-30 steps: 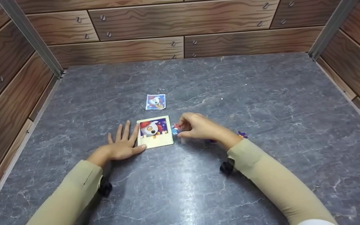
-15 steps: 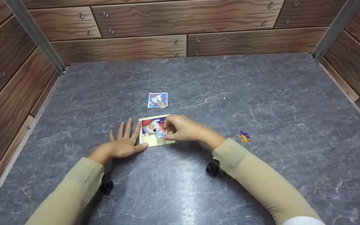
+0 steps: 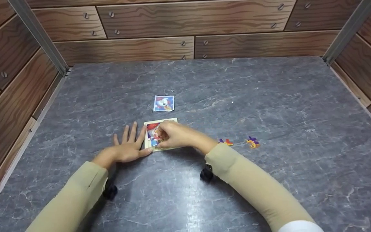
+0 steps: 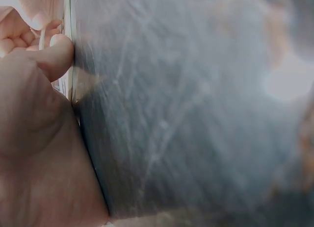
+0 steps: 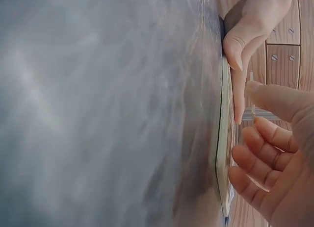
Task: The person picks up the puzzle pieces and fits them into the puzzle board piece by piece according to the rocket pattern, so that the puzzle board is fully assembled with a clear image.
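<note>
A small square puzzle tray (image 3: 171, 120) with a cream rim lies on the table, part of a white-and-red cartoon picture filled in. My left hand (image 3: 124, 152) lies spread on the table at the tray's left side, thumb and index finger touching its edge. Over the tray, my right hand (image 3: 178, 134) pinches a blue-and-red puzzle piece (image 3: 154, 142) near the lower left corner. From the right wrist, the held piece (image 5: 253, 109) shows edge-on between thumb and fingertip, raised above the tray. My right hand hides the tray's right part.
Two loose puzzle pieces, a purple-and-red one (image 3: 226, 141) and a purple-and-orange one (image 3: 253, 142), lie to the right, the first partly behind the right forearm. A picture card (image 3: 164, 103) lies beyond the tray. Wood-patterned walls (image 3: 147, 50) enclose the grey marbled table (image 3: 269, 106).
My right hand has carried the puzzle piece leftward from beside the tray to over its lower left part. The left hand has stayed at the tray's edge.
</note>
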The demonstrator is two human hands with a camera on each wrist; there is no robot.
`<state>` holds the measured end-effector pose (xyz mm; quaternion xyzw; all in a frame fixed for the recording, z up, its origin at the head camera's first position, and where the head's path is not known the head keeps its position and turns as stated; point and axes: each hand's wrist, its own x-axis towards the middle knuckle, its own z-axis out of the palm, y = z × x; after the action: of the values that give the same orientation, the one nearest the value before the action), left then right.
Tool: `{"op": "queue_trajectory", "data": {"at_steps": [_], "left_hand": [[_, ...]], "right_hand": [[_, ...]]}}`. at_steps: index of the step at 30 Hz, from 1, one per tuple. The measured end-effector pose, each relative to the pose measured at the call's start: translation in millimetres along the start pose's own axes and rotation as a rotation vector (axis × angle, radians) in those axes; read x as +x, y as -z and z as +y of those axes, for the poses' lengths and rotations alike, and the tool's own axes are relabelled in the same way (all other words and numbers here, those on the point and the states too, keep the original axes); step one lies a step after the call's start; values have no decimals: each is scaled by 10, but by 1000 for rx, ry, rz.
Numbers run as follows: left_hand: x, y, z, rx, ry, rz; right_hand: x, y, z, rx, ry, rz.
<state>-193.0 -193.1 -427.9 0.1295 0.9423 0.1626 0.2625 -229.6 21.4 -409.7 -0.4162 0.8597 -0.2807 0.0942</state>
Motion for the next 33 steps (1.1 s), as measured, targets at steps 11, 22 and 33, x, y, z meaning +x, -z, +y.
{"op": "queue_trajectory", "data": {"at_steps": [11,22,33], "left_hand": [[22,18,24,18,-8,-18],[47,9,-11,9,9,-16],[-5,10,35,-5,7,5]], "right_hand": [[98,-57,-1,-93,1,-50],[111,-63,-38,-107,-34,-55],[96,-89,-42,-142,-2,-62]]}}
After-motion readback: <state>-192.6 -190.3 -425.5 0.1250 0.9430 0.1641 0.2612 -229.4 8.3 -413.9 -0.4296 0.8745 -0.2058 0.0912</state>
